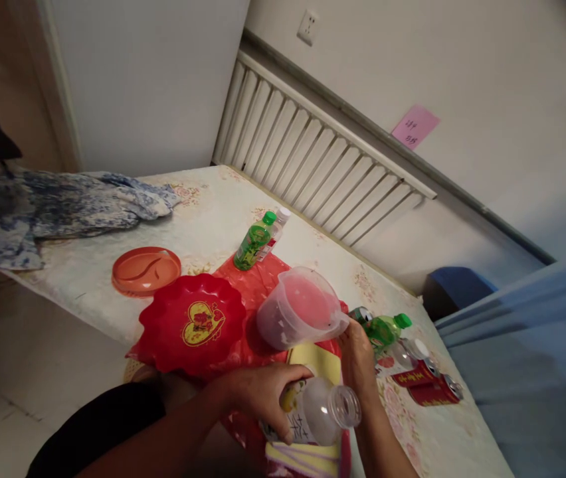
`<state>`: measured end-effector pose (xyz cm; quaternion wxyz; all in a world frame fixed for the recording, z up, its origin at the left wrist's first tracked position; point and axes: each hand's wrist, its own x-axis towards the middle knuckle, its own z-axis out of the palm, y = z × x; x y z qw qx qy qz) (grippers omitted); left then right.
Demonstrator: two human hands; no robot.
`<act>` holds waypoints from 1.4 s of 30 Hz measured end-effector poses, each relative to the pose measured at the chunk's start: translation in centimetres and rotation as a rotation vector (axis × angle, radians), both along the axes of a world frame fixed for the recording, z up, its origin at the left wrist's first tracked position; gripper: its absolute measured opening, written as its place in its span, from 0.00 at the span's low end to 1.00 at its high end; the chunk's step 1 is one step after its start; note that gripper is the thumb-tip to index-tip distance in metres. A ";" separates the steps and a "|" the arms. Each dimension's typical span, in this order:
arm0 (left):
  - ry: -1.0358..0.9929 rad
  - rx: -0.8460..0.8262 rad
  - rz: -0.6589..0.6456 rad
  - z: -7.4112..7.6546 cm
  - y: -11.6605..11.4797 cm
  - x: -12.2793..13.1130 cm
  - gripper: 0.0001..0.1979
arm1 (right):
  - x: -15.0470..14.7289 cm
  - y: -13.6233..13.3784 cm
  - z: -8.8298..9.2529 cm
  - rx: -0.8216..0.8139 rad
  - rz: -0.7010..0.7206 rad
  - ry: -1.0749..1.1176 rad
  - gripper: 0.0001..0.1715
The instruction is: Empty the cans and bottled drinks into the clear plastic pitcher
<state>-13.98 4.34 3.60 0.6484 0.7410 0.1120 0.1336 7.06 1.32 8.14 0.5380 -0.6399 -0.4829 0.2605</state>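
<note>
Clear bottle (320, 415), uncapped, sits tilted in the left hand (266, 396), that grip clamped round its labelled body, mouth pointing right, above a yellow item (320, 357). The right hand (357, 355) has its grip closed on the near right side of the translucent jug (276, 322). Beside the jug, a scalloped red tray (163, 332) rests on red sheeting (259, 285) over the floral surface (208, 229). A green-capped bottle (250, 247) stands beyond; red cans (427, 393) are grouped at right.

Bottle (317, 415) in left grip (268, 398), jug (283, 318) in right grip (357, 355). Tray (168, 325) left of both; cans (432, 392) right, on surface (213, 229).
</note>
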 end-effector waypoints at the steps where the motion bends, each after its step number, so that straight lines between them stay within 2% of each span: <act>1: -0.002 -0.003 0.004 0.1 0.0 -0.1 0.41 | 0.7 -0.7 -0.3 -0.009 -0.033 -0.030 0.23; 6: -0.020 -0.078 0.027 0.3 0.1 -0.3 0.43 | 3.3 -4.8 -4.2 -0.103 -0.136 -0.206 0.23; 10: -0.086 -0.215 0.068 -0.6 -0.1 -0.7 0.45 | 3.4 -7.1 -7.2 -0.181 -0.080 -0.324 0.22; 13: -0.118 -0.310 0.165 -1.2 -1.1 -1.6 0.47 | 2.9 -7.5 -8.0 -0.199 -0.052 -0.422 0.25; 16: -0.106 -0.392 0.223 -1.4 -2.7 -2.7 0.48 | 2.4 -7.1 -7.9 -0.188 -0.020 -0.514 0.27; 20: -0.089 -0.417 0.333 -1.2 -5.2 -3.7 0.48 | 1.4 -6.7 -7.4 -0.190 0.065 -0.569 0.25; 24: -0.112 -0.464 0.394 -0.5 -7.7 -3.8 0.48 | 0.8 -6.4 -7.2 -0.184 0.060 -0.517 0.18; 28: -0.119 -0.483 0.446 0.4 -9.9 -3.8 0.48 | 2.1 -7.0 -6.9 -0.165 0.010 -0.402 0.16; 33: -0.132 -0.472 0.482 0.8 -12.0 -3.8 0.46 | 4.2 -11.2 -6.5 -0.157 0.009 -0.230 0.21; 37: -0.124 -0.473 0.459 0.5 -13.3 -2.3 0.44 | 4.6 -15.3 -5.9 -0.150 0.067 -0.145 0.24; 42: -0.032 -0.315 0.429 -0.3 -14.9 0.5 0.42 | 4.4 -18.4 -3.2 -0.096 0.101 -0.167 0.25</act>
